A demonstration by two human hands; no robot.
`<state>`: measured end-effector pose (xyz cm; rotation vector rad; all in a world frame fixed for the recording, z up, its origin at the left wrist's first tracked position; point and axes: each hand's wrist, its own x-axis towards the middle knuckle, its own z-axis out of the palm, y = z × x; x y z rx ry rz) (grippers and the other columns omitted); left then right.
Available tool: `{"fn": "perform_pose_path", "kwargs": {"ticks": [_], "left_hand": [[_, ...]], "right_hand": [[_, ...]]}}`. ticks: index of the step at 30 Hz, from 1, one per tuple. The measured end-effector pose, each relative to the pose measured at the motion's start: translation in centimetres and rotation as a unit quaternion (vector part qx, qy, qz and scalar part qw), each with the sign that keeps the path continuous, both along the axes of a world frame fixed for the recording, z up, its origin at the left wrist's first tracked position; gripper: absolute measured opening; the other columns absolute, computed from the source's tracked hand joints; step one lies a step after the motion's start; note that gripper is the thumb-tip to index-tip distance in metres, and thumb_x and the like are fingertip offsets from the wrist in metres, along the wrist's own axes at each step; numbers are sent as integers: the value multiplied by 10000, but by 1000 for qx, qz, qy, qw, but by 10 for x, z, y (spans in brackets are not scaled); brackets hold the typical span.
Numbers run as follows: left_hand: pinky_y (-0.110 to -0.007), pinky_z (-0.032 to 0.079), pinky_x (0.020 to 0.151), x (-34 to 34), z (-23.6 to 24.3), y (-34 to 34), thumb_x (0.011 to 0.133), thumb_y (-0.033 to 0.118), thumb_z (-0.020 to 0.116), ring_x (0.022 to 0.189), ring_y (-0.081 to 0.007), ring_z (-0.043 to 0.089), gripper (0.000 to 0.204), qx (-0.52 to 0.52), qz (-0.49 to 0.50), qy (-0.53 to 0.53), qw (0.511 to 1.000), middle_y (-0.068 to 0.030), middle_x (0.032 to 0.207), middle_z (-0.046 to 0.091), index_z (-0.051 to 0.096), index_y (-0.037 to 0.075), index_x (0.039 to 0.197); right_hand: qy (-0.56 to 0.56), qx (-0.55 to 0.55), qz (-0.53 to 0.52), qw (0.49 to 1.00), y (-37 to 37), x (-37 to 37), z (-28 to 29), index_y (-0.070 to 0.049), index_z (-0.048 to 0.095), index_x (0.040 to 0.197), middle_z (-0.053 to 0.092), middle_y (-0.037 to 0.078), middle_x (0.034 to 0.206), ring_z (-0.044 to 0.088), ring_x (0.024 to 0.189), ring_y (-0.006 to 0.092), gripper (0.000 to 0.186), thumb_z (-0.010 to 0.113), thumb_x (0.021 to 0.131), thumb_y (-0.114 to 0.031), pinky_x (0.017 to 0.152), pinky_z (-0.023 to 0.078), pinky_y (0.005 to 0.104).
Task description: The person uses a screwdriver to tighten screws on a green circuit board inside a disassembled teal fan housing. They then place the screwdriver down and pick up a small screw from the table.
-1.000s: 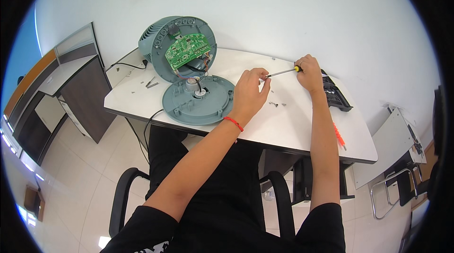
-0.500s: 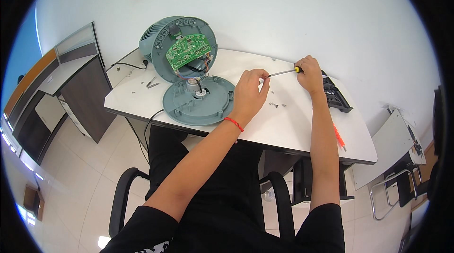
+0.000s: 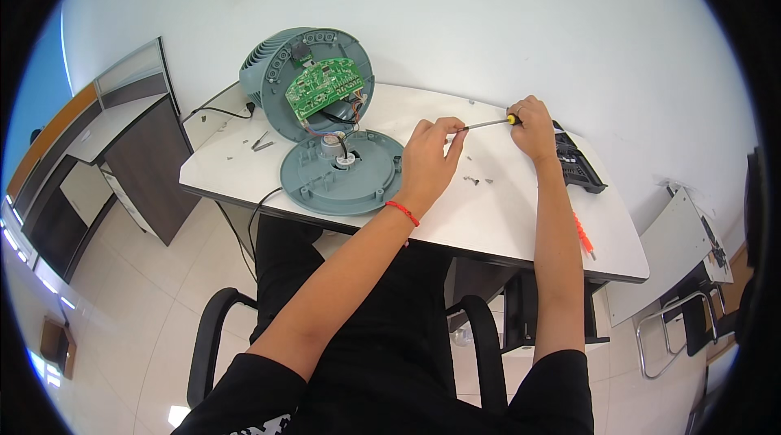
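In my right hand [image 3: 534, 127] is a screwdriver [image 3: 490, 122] with a yellow-and-black handle, its thin shaft pointing left. The thumb and fingertips of my left hand [image 3: 433, 160] are pinched together right at the shaft's tip; whatever sits between them is too small to make out. Left of that hand, a round grey-green base plate [image 3: 325, 184] lies on the table, a motor [image 3: 332, 143] at its middle. Behind it leans the ribbed grey-green housing [image 3: 267, 69] of the opened appliance, showing a green circuit board [image 3: 325, 87]. Wires run between the two parts.
Several small screws [image 3: 473, 181] lie on the white table [image 3: 521, 219]. A black tool case [image 3: 579, 166] is beyond my right forearm, and an orange-handled tool [image 3: 584, 236] lies near the right edge. Small metal pieces [image 3: 262, 142] and a black cord [image 3: 228, 113] are at the left.
The screwdriver and the pinched left fingertips have barely shifted, staying together. The appliance parts and loose screws lie as before.
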<state>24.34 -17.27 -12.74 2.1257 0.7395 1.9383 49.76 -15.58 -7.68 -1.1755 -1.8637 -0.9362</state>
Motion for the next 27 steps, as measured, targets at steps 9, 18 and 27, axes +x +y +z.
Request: {"fn": "perform_pose_path", "kwargs": {"ticks": [9,18,27], "left_hand": [[-360,543,702,-2,1,0,914,90,691,887,-253,628,88,23,-4,-3,1000,-57,977,648,644,66,984],[-353,518,681,-2,0,0,910,75,693,822,-234,615,88,18,-12,-11,1000,-58,967,636,641,60,979],[-347,533,682,-2,1,-1,896,66,692,801,-236,627,92,-3,-20,-10,1000,-54,953,632,646,65,976]], "right_hand": [[3,-15,17,1000,-1,-5,0,-52,681,737,663,58,757,585,823,269,184,594,623,65,745,465,379],[18,-50,20,998,0,-7,-4,-25,664,752,652,107,785,589,843,316,220,549,603,90,754,481,408],[37,-84,7,996,0,-8,-7,-25,662,746,637,124,771,587,845,333,202,548,622,88,747,481,418]]}}
